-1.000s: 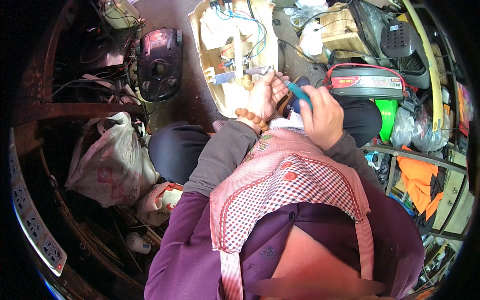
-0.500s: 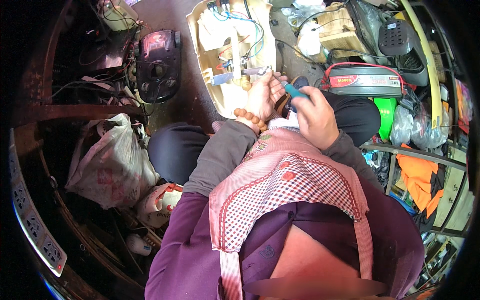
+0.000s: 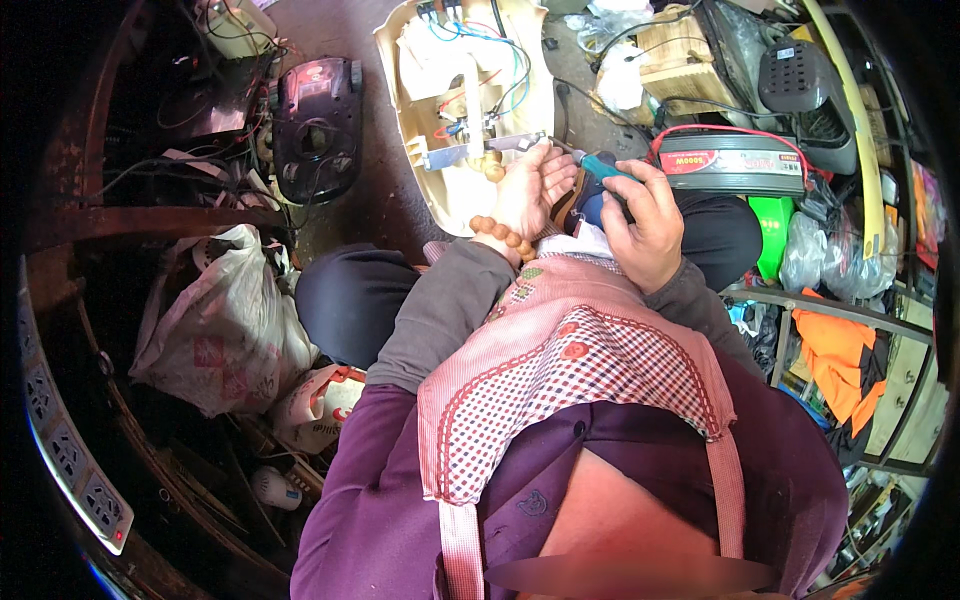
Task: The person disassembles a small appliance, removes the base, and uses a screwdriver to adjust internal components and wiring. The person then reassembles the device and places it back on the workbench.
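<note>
My left hand [image 3: 530, 185], with a wooden bead bracelet [image 3: 503, 236] at the wrist, is palm up with curled fingertips at the right end of a metal strip [image 3: 445, 157]; what it pinches is too small to name. The strip crosses an open cream appliance housing [image 3: 425, 195] with a white bar, a brass-coloured fitting [image 3: 493, 166] and coloured wires. My right hand [image 3: 645, 215] is closed on a teal-handled screwdriver [image 3: 603, 171], whose shaft points toward my left fingertips. Whether the tip touches anything is unclear.
A dark plastic appliance [image 3: 318, 130] lies left of the housing. Right are a boxy unit with red cables [image 3: 730, 160], a dark plastic device [image 3: 790, 85] and wood pieces [image 3: 670, 75]. Plastic bags [image 3: 220, 320] lie by my left knee; a socket strip [image 3: 75, 450] runs along the left edge.
My right hand and the screwdriver have shifted slightly, its fingers repositioned on the handle. My left hand stays at the strip's end, its fingers moving a little.
</note>
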Demonstrator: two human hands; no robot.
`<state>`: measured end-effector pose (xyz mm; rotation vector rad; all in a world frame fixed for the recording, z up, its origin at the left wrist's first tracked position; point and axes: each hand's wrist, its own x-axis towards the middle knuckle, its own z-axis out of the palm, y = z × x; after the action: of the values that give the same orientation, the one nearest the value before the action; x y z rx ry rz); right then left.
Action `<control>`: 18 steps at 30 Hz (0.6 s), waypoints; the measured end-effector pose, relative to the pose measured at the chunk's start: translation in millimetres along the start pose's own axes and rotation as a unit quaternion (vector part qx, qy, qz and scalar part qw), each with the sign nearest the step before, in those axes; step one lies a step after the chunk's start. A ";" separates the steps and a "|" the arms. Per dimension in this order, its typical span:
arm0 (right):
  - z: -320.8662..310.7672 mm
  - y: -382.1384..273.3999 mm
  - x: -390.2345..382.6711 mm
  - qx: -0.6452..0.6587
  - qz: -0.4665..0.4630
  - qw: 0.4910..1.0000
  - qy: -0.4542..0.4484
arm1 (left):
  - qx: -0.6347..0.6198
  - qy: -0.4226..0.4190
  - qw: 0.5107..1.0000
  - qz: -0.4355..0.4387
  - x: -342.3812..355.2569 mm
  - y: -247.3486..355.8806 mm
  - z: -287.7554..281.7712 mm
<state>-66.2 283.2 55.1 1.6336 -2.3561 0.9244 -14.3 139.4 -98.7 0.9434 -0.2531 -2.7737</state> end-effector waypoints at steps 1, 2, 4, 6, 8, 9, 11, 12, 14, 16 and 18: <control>1.9 0.9 0.3 0.001 0.000 1.000 0.003 | 0.002 0.008 1.000 -0.003 -0.3 0.4 0.1; 3.5 2.0 0.4 0.002 0.000 1.000 0.005 | 0.005 0.008 1.000 0.004 -1.2 0.4 0.8; 4.9 3.1 0.5 0.005 0.001 1.000 0.003 | 0.011 0.009 1.000 0.019 -3.0 0.2 2.3; 5.8 3.6 1.5 0.010 0.000 1.000 -0.006 | -0.002 0.001 1.000 0.024 -2.3 -0.6 1.1; 7.4 4.8 0.8 0.011 0.003 1.000 -0.007 | -0.011 -0.007 1.000 0.025 -2.1 -0.5 1.0; 8.0 5.4 0.3 0.011 0.005 1.000 -0.007 | -0.013 -0.010 1.000 0.023 -2.3 -0.1 1.5; 8.8 5.4 0.6 0.012 0.007 1.000 -0.009 | -0.018 -0.020 0.999 0.020 -1.4 -0.1 1.2; 9.1 5.3 0.9 0.013 0.008 1.000 -0.010 | -0.021 -0.026 0.999 0.019 -0.3 -0.5 0.3; 10.0 6.0 1.8 0.005 0.001 1.000 -0.007 | -0.022 -0.032 0.999 0.017 0.8 -1.0 -1.0; 10.6 5.8 2.2 0.001 -0.003 1.000 -0.004 | -0.018 -0.030 0.999 0.016 0.7 -1.3 -1.8; 10.0 4.7 2.8 -0.001 -0.002 1.000 -0.002 | -0.003 -0.008 1.000 0.015 0.7 -2.0 -0.2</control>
<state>-69.2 276.5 46.3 1.6410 -2.3551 0.9183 -14.9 141.2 -99.7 0.9083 -0.2592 -2.7545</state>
